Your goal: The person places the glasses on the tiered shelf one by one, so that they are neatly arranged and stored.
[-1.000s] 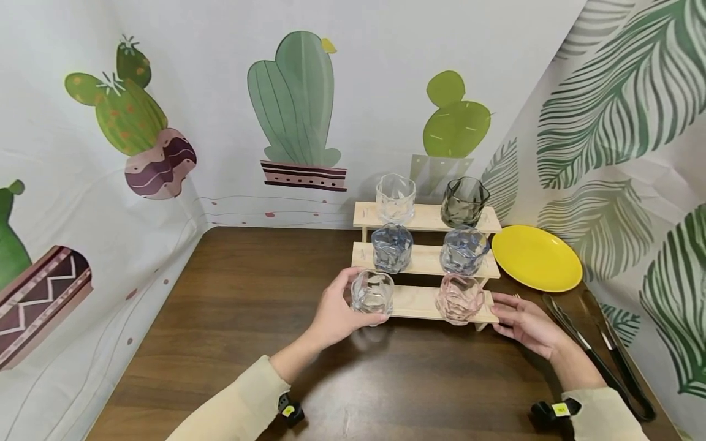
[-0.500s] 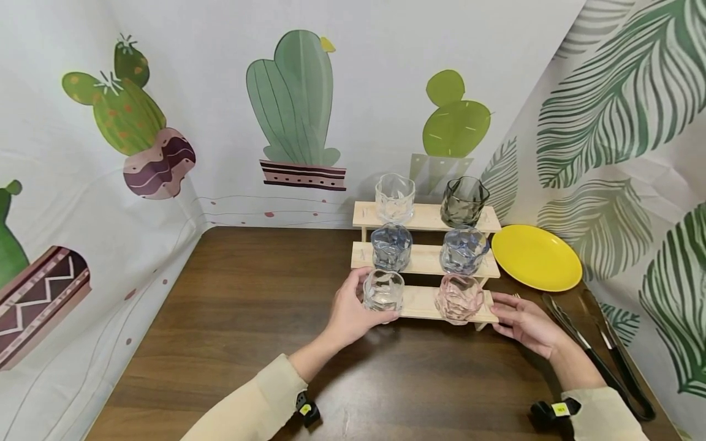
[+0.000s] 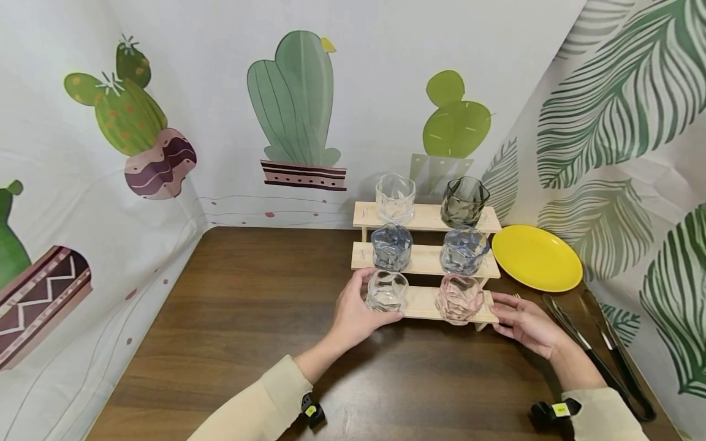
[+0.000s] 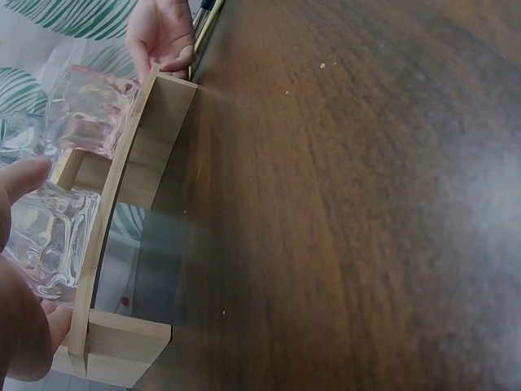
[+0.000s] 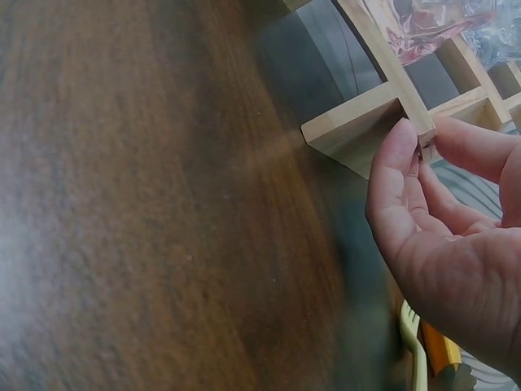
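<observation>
A wooden three-tier stand (image 3: 421, 301) carries tumblers on its steps. At the left of its lowest step, my left hand (image 3: 355, 313) grips a clear glass tumbler (image 3: 388, 291), thumb in front and fingers behind. From the left wrist view, that tumbler (image 4: 50, 244) appears upright on the board. My right hand (image 3: 526, 326) holds the right end of the same step; the right wrist view shows its thumb and fingertips pinching the board's corner. Between the hands stands a pink tumbler (image 3: 459, 300). Part of the clear tumbler is hidden by my left thumb.
Two bluish tumblers (image 3: 391, 248) occupy the middle step. Above them are a clear tumbler (image 3: 395, 199) and a dark grey one (image 3: 464, 202). A yellow plate (image 3: 537, 258) lies right of the stand, with black-handled tongs (image 3: 592, 361) nearer me. A fork (image 5: 413, 342) lies beneath my right hand.
My left hand has shifted the clear tumbler rightward, from the lower step's left end further onto the board. The right hand keeps its place on the stand.
</observation>
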Demonstrator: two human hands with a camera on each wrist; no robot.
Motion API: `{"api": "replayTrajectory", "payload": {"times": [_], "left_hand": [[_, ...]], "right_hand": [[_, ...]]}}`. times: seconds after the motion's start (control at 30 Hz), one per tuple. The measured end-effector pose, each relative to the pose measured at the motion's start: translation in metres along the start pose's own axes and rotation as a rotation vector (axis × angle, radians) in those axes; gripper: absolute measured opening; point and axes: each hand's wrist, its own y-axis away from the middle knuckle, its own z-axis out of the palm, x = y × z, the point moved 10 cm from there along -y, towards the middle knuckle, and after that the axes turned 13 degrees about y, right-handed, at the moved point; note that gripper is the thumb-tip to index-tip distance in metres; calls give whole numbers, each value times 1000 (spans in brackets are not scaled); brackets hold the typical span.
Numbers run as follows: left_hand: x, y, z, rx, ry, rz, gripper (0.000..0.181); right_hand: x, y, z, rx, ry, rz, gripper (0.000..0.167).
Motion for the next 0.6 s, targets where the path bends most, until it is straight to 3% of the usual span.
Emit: {"api": "replayTrajectory", "payload": {"times": [0.17,0.33,0.47,0.6], "left_hand": [[1,2,1,-9,-15,15,97],[5,4,-1,-8,5,37,96],[11,5,-7,-8,54,68,96],[22,3,-20,-25,130,113,97]], "right_hand": [[-2,-1,0,10,35,-5,28],[-4,-3,-4,60,153,15,49],[-11,-2,-9,110,274,21,61],[-25,3,-16,154,333,-6,57]]}}
